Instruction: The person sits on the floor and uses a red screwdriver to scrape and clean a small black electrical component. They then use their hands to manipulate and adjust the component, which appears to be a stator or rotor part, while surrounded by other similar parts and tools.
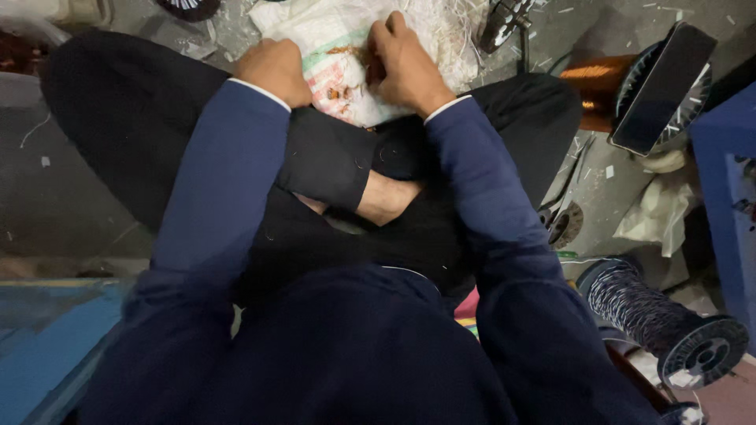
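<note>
1. Landmark: the white woven sack [346,47] lies on the grey floor [55,197] just ahead of my crossed legs [315,157]. All positions below are given relative to this sack.
2. Stator with copper winding [630,86]: well to the right of the sack, tilted on its side, untouched.
3. Spool of dark wire [661,315]: far to the right of the sack and nearer to me, lying on its side.
4. My left hand [276,69]: on the sack's left edge, clenched into a fist on the fabric, pinning it down.
5. My right hand [405,67]: on the sack's middle, fingers curled and pressing into the cloth. I cannot tell whether it holds anything beneath them.
6. Copper-coloured scraps [342,93]: on the sack between my two hands.
7. White shavings [461,24]: scattered over the sack's right part and the floor beyond.
8. Step in hand, as I judge it: gathering or working the small material on the sack.
9. Next move calls for: a steady left-hand hold and fine right-hand fingertip work, without spilling scraps off the sack.
</note>
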